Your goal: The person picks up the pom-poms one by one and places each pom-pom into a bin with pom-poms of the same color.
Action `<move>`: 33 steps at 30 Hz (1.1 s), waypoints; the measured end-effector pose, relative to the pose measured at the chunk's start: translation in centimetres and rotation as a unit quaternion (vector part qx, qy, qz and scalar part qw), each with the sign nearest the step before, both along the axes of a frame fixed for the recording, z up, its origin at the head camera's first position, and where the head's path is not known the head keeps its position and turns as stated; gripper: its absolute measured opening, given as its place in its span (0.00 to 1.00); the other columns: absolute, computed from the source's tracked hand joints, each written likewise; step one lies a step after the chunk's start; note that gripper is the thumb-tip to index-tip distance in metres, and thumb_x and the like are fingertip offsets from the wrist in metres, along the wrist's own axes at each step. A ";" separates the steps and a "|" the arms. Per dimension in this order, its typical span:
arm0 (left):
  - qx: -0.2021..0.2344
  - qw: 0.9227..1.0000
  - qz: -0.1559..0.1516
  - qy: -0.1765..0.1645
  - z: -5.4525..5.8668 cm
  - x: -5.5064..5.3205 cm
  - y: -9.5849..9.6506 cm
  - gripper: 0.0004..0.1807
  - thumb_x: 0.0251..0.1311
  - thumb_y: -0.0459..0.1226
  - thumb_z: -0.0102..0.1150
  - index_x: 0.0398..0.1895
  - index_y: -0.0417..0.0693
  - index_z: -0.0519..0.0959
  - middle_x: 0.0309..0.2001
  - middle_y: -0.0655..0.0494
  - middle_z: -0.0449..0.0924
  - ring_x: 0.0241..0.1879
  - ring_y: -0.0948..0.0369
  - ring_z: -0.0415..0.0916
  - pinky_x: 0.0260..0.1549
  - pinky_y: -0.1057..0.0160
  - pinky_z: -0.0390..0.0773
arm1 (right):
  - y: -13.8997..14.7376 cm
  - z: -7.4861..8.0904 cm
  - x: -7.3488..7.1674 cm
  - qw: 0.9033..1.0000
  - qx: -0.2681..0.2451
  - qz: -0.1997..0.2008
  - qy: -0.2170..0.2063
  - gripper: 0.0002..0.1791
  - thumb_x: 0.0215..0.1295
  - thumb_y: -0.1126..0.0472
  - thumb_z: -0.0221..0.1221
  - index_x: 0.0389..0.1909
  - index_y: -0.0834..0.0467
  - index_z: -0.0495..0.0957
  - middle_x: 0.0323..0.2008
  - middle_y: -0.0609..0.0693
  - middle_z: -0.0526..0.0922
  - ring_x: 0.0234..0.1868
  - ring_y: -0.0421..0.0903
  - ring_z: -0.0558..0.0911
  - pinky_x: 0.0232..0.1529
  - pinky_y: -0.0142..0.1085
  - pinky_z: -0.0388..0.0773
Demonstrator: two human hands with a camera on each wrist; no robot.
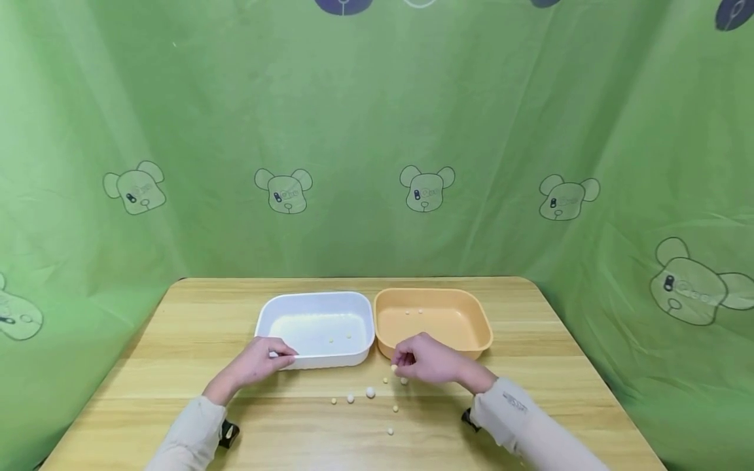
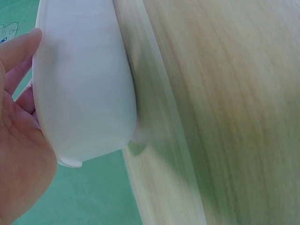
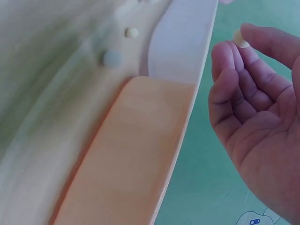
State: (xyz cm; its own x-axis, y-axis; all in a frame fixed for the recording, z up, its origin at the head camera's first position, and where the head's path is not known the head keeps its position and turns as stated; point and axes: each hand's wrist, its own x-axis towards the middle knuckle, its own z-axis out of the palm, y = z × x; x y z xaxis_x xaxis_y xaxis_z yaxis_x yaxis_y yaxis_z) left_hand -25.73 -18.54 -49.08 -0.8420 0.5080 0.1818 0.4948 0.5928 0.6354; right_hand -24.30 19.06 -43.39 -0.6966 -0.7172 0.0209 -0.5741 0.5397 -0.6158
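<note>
At the near left corner of the white plastic basin [image 1: 338,360], my left hand [image 1: 259,361] holds the rim. In the left wrist view the thumb rests at the basin wall [image 2: 84,84] with the other fingers behind the rim. My right hand [image 1: 432,360] pinches a small pale yellow ball [image 3: 241,39] between thumb and forefinger, close by the front of the orange basin [image 1: 485,337]. Two small yellow balls [image 1: 349,337] lie inside the white basin, and two small white balls [image 1: 421,311] inside the orange one.
Several loose white and yellow balls lie on the wooden table in front of the basins, among them a larger white ball [image 1: 370,392], a yellow ball [image 1: 334,401] and a white ball [image 1: 391,431]. The two basins stand side by side. A green curtain [image 1: 353,235] surrounds the table.
</note>
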 end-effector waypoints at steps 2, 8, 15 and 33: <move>-0.001 1.000 0.000 0.001 0.0 -0.1 -0.1 0.07 0.60 0.40 0.61 0.37 0.50 0.86 0.33 0.66 0.81 0.36 0.63 0.77 0.40 0.60 0.76 | -0.4 0.2 -0.4 1.000 -0.001 -0.007 0.000 0.03 0.60 0.63 0.62 0.31 0.59 0.81 0.24 0.38 0.78 0.27 0.35 0.76 0.31 0.30 0.77; 0.000 1.000 -0.006 0.007 0.0 -0.1 -0.1 0.07 0.60 0.39 0.61 0.36 0.48 0.86 0.33 0.66 0.82 0.36 0.64 0.78 0.39 0.61 0.76 | -1.5 0.4 -1.6 1.000 -0.002 -0.024 0.007 0.02 0.60 0.64 0.61 0.32 0.58 0.82 0.25 0.38 0.78 0.29 0.35 0.77 0.33 0.31 0.77; 0.006 1.000 -0.011 0.012 -0.1 -0.2 -0.3 0.08 0.61 0.39 0.61 0.37 0.47 0.86 0.33 0.66 0.82 0.35 0.65 0.78 0.38 0.62 0.76 | -2.9 0.5 -3.2 0.999 0.000 -0.041 0.017 0.04 0.61 0.64 0.61 0.34 0.58 0.83 0.26 0.40 0.79 0.28 0.36 0.76 0.33 0.31 0.76; 0.013 1.000 -0.015 0.005 -0.2 -0.3 -0.2 0.08 0.61 0.39 0.61 0.36 0.46 0.86 0.33 0.65 0.82 0.36 0.65 0.78 0.39 0.62 0.76 | -6.3 0.9 -5.7 0.998 0.035 -0.053 0.014 0.02 0.61 0.64 0.60 0.32 0.58 0.81 0.27 0.42 0.79 0.30 0.37 0.76 0.35 0.31 0.75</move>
State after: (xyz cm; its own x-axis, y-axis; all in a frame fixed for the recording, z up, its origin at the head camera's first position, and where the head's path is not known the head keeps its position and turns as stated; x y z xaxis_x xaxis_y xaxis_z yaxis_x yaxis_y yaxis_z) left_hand -26.08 -18.78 -49.33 -0.8247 0.5278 0.2035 0.5185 0.5614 0.6450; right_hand -30.03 12.79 -42.49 -0.7687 -0.6396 -0.0060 -0.5279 0.6398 -0.5585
